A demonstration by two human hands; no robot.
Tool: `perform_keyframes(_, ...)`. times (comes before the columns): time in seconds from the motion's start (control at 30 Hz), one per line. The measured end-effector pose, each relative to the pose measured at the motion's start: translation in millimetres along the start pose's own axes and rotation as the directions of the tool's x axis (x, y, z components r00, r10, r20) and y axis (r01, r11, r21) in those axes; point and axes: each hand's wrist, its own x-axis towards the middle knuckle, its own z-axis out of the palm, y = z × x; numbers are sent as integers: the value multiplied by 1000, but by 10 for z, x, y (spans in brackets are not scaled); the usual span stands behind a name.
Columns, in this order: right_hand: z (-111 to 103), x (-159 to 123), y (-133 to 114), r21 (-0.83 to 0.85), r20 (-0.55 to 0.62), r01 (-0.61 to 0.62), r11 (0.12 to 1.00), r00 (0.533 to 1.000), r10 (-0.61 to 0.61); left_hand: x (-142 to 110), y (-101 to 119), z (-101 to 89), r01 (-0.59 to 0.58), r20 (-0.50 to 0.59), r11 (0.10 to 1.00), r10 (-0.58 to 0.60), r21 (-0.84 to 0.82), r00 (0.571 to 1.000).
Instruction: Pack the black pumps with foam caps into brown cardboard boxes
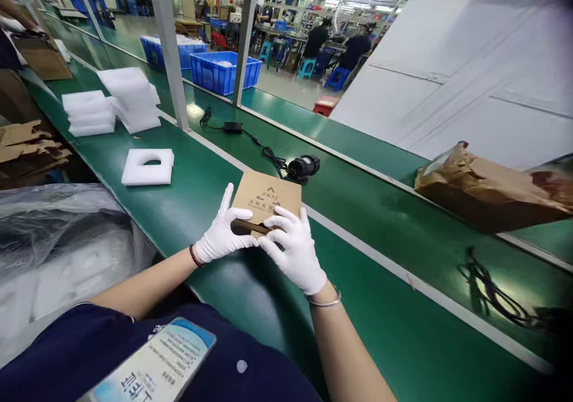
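A printed kraft carton (267, 196) sits over the green counter (371, 342), grasped by both white-gloved hands. The left hand (222, 233) and right hand (293, 249) clasp its lower edge around a dark piece (249, 227). A black motor (304, 166) lies just beyond; a foam insert (147, 167) lies leftward.

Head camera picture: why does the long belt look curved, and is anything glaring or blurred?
In the head view, the wide lens seems to bow the belt toward the picture's edges; glare pales it around the cable; the far worker looks soft, while the left hand and right hand on the box look sharp.
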Motion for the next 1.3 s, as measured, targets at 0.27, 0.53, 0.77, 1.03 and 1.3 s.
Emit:
perform_keyframes(0.27, 173, -115, 87, -227, -158, 168, 959, 966, -207, -19, 48, 174, 126, -122, 992, -129, -31, 984)
perform_keyframes(0.53, 341, -48, 23, -241, -373, -43, 970, 926, -52, -10, -28, 144, 145, -139, 986, -155, -80, 978)
perform_keyframes(0.77, 420, -100, 11, -487, -289, -249, 837, 951, 115, 406, -210, 162, -5, 96, 1000, 6, -15, 995)
perform_keyframes(1.03, -239, -133, 1386, -641, -290, -571, 512, 798, 528, 601, -751, 695, -440, 659, 726, -25, 529, 752)
perform_keyframes(1.3, -1416, -384, 1686, -679, -272, -668, 303, 613, 742, 734, -818, 610, -648, 701, 344, -40, 679, 712)
